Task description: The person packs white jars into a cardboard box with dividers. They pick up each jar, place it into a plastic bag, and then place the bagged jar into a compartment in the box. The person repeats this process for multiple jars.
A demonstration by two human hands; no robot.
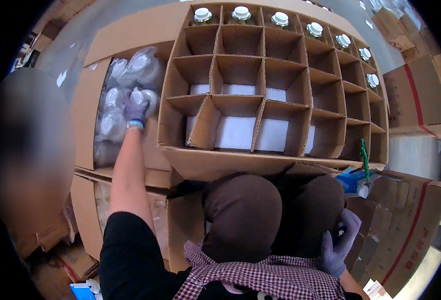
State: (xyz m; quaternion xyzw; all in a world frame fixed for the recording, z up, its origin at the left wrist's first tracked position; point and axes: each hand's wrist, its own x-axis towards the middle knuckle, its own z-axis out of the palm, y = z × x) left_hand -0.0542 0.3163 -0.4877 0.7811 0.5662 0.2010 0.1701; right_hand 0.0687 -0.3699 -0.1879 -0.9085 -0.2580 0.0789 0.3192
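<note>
My left hand (137, 111), in a purple-grey glove, reaches into an open cardboard box on the left. Its fingers close round a clear bottle in plastic wrap (145, 96), partly hidden by the hand. More plastic-wrapped bottles (113, 125) lie around it. My right hand (341, 243), gloved alike, rests beside my right knee, thumb and fingers apart, with no held thing showing. In front of my knees stands a large box with cardboard dividers (260, 100). White-capped bottles (280, 20) fill cells along its far and right sides; many nearer cells hold none.
A green twisted strip (364, 159) and a blue object (349, 181) sit at the divided box's near right corner. Red-taped cartons (415, 95) stand to the right. Another open box (88, 212) lies below the left one. A blurred shape fills the left side.
</note>
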